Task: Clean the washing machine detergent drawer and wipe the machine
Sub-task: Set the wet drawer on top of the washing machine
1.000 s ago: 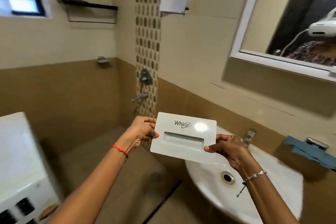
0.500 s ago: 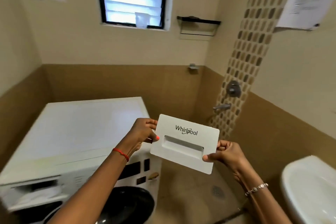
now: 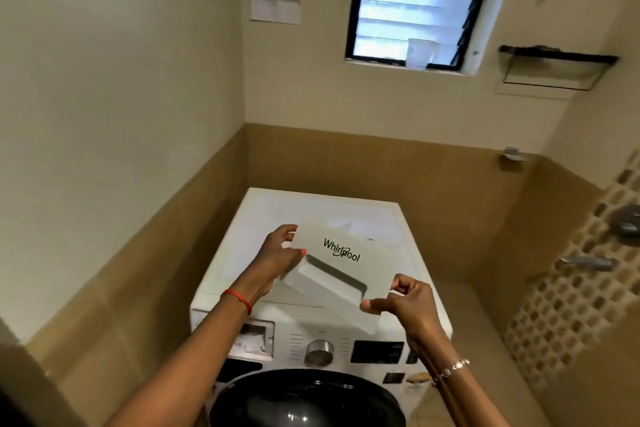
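While gripped by left hand [image 3: 277, 255] and pinched by right hand [image 3: 408, 302], keep white plastic detergent drawer [image 3: 334, 272] level; align with open slot [image 3: 254, 340], near left of white washing machine [image 3: 311, 210].

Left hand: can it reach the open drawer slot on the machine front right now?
Probably yes. The slot gapes open close below the left hand, nothing but its own forearm across it. But that hand grips the detergent drawer, so it would arrive loaded.

red thread [image 3: 238, 298], beaded silver bracelet [image 3: 453, 367]
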`<state>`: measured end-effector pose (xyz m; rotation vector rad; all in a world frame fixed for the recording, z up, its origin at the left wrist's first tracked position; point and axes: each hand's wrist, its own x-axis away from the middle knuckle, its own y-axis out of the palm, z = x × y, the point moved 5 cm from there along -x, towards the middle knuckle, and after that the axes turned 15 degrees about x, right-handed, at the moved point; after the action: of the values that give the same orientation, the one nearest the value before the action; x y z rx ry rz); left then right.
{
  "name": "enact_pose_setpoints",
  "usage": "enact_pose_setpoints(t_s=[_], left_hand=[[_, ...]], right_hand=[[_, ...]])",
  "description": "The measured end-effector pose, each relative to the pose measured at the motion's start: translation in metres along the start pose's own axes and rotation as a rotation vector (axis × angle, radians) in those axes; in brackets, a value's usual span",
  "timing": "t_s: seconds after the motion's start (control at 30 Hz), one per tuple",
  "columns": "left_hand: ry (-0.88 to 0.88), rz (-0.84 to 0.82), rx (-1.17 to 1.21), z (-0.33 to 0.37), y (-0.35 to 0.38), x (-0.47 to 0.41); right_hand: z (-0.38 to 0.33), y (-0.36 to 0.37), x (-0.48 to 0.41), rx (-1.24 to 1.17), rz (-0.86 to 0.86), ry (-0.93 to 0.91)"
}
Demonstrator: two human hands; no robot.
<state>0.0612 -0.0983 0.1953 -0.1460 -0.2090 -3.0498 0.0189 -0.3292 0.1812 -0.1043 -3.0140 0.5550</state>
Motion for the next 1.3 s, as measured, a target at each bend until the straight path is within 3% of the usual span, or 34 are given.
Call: enact_pose_setpoints(t_s=[0.23,0.37,0.47,0.73,0.9,1.07,1.3], left_hand=[[-0.179,-0.02,0.188,-0.013,-0.048,-0.052],[-0.216,0.022,0.225,-0.026,-0.072,-0.1],[-0.222,0.055,0.215,-0.038,-0.081,-0.132],[-0.213,0.095,0.191,-0.051,-0.087,-0.177],[-0.222,0.073,0.126,-0.06,-0.102,-0.199],[-0.207,0.032,0.08,-0.059,-0.109,-0.212],[-0.205,0.003,0.037,-0.069,-0.113,-0.219]], right_hand=[[-0.001,0.101,-0.043,0.034,0.035,-0.08],[0.004,0.154,-0.061,-0.031,0.028,-0.091],[0.003,0.183,-0.075,0.075,0.033,-0.154],[0.018,0.23,-0.106,0.175,-0.142,-0.163],[0.024,0.249,-0.117,0.356,-0.291,-0.348],[0.016,0.268,-0.12,0.502,-0.305,-0.511],[0.017,0.298,-0.117,0.586,-0.355,-0.585]])
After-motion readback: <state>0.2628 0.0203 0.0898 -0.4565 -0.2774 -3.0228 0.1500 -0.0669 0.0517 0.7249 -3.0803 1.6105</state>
